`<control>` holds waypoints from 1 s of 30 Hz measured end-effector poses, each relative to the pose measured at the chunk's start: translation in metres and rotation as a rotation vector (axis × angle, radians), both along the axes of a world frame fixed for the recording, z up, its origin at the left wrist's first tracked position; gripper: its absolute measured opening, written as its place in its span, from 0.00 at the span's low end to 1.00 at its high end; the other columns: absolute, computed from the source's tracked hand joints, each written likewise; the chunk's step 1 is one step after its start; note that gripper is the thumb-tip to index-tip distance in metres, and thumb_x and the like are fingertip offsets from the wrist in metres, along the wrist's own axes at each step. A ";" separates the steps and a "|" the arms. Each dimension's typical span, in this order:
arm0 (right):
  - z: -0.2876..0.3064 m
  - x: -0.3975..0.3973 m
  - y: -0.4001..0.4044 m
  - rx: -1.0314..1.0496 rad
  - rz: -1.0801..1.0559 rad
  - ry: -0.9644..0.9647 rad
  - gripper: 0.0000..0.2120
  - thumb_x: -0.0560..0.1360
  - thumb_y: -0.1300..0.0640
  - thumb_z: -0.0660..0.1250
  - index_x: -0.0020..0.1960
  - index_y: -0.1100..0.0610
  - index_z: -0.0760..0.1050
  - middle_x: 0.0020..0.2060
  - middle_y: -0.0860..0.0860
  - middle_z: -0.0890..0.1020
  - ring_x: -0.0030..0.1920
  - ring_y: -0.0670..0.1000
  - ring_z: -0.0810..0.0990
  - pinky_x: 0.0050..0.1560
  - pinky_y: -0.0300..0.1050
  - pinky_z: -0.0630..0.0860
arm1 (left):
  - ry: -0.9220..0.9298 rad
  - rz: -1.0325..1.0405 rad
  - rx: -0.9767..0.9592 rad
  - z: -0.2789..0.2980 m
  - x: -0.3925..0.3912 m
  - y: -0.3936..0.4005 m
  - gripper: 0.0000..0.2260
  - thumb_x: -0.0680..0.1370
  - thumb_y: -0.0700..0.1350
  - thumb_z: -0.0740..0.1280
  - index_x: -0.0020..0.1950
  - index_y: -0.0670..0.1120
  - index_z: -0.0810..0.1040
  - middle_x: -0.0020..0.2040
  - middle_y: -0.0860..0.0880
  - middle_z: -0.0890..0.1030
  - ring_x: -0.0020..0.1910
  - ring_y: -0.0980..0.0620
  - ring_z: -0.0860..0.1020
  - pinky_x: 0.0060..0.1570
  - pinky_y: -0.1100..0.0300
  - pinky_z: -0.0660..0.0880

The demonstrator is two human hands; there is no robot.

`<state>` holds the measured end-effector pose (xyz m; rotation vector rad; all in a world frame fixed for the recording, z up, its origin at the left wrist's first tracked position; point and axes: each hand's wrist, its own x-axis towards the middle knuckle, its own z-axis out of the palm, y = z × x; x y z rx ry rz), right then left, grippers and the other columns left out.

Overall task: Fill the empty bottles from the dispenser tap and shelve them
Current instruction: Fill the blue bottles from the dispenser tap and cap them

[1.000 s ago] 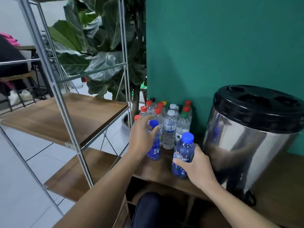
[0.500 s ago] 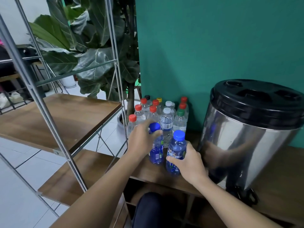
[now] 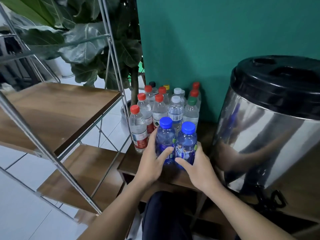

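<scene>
Even indoor light; glare streaks on steel dispenser [image 3: 270, 135]; wide-angle bending at edges; slight motion blur.

Dispenser [image 3: 270, 129] cut off at right edge; rear bottles [image 3: 166, 94] partly hidden.

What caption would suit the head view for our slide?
Left hand and right hand each grip a blue-capped bottle beside the steel dispenser.

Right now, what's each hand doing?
Left hand: grips the left blue bottle.
Right hand: grips the right blue bottle.
</scene>
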<state>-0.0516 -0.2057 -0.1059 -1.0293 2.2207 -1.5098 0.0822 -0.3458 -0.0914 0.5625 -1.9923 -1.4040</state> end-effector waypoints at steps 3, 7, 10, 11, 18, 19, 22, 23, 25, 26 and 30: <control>-0.002 0.000 -0.010 -0.020 -0.014 -0.013 0.32 0.75 0.55 0.83 0.73 0.47 0.70 0.63 0.39 0.84 0.60 0.29 0.80 0.58 0.22 0.71 | 0.026 0.033 0.058 -0.005 -0.007 -0.005 0.34 0.84 0.37 0.75 0.86 0.52 0.65 0.78 0.57 0.79 0.78 0.55 0.78 0.80 0.46 0.74; -0.016 -0.001 -0.022 -0.069 -0.071 -0.042 0.35 0.76 0.54 0.83 0.76 0.48 0.68 0.65 0.39 0.82 0.63 0.34 0.81 0.61 0.27 0.74 | 0.062 0.062 0.107 -0.015 -0.019 -0.012 0.35 0.84 0.37 0.76 0.87 0.49 0.65 0.80 0.52 0.78 0.79 0.51 0.77 0.79 0.47 0.74; -0.024 -0.004 -0.028 -0.076 -0.069 -0.064 0.36 0.75 0.52 0.83 0.77 0.51 0.69 0.66 0.43 0.83 0.66 0.43 0.83 0.65 0.41 0.78 | 0.058 0.125 0.132 -0.015 -0.024 -0.017 0.35 0.81 0.36 0.78 0.85 0.46 0.67 0.77 0.51 0.80 0.77 0.48 0.79 0.74 0.57 0.77; -0.024 -0.005 -0.028 -0.054 -0.086 -0.073 0.35 0.75 0.50 0.82 0.76 0.52 0.70 0.66 0.44 0.83 0.66 0.45 0.83 0.66 0.43 0.79 | 0.037 0.134 0.157 -0.014 -0.026 -0.018 0.35 0.80 0.36 0.79 0.84 0.44 0.69 0.76 0.50 0.81 0.76 0.47 0.80 0.72 0.58 0.78; 0.002 -0.005 -0.033 0.094 -0.189 -0.192 0.34 0.72 0.54 0.85 0.73 0.51 0.73 0.64 0.46 0.86 0.65 0.48 0.85 0.67 0.52 0.80 | -0.127 0.168 0.310 0.011 -0.027 -0.022 0.33 0.77 0.35 0.82 0.79 0.45 0.73 0.72 0.48 0.83 0.71 0.46 0.83 0.72 0.48 0.80; 0.009 -0.003 -0.035 0.120 -0.207 -0.213 0.34 0.71 0.55 0.85 0.73 0.50 0.73 0.63 0.45 0.86 0.64 0.48 0.85 0.66 0.53 0.81 | -0.173 0.187 0.326 0.017 -0.027 -0.021 0.33 0.77 0.36 0.83 0.78 0.46 0.73 0.71 0.49 0.83 0.70 0.46 0.83 0.72 0.46 0.80; 0.039 0.002 -0.035 0.211 -0.207 -0.256 0.35 0.70 0.53 0.85 0.72 0.48 0.73 0.61 0.44 0.86 0.61 0.48 0.86 0.64 0.58 0.82 | -0.256 0.227 0.358 0.049 -0.022 -0.017 0.34 0.75 0.40 0.85 0.78 0.48 0.75 0.71 0.48 0.83 0.70 0.44 0.83 0.73 0.37 0.79; 0.053 0.004 -0.035 0.223 -0.203 -0.270 0.35 0.70 0.52 0.85 0.72 0.47 0.72 0.61 0.45 0.86 0.61 0.48 0.86 0.65 0.59 0.81 | -0.267 0.227 0.375 0.064 -0.018 -0.014 0.34 0.75 0.41 0.85 0.78 0.48 0.75 0.71 0.48 0.83 0.70 0.43 0.83 0.73 0.35 0.78; 0.087 0.008 -0.035 0.209 -0.180 -0.310 0.35 0.71 0.55 0.85 0.73 0.51 0.72 0.62 0.48 0.85 0.62 0.49 0.85 0.66 0.57 0.81 | -0.273 0.229 0.396 0.096 -0.011 -0.012 0.32 0.76 0.40 0.85 0.77 0.47 0.75 0.70 0.47 0.85 0.69 0.44 0.84 0.72 0.34 0.78; 0.106 0.009 -0.035 0.207 -0.170 -0.318 0.35 0.72 0.57 0.85 0.73 0.53 0.72 0.62 0.49 0.85 0.62 0.49 0.85 0.66 0.55 0.80 | -0.276 0.230 0.407 0.116 -0.008 -0.011 0.32 0.76 0.40 0.85 0.76 0.47 0.76 0.69 0.47 0.85 0.68 0.43 0.85 0.71 0.34 0.79; 0.200 0.011 -0.031 0.218 -0.120 -0.292 0.31 0.71 0.53 0.86 0.69 0.54 0.75 0.59 0.47 0.86 0.58 0.46 0.86 0.62 0.56 0.82 | -0.222 0.234 0.480 0.208 0.000 -0.003 0.33 0.77 0.37 0.83 0.78 0.46 0.74 0.69 0.47 0.86 0.68 0.43 0.85 0.71 0.35 0.80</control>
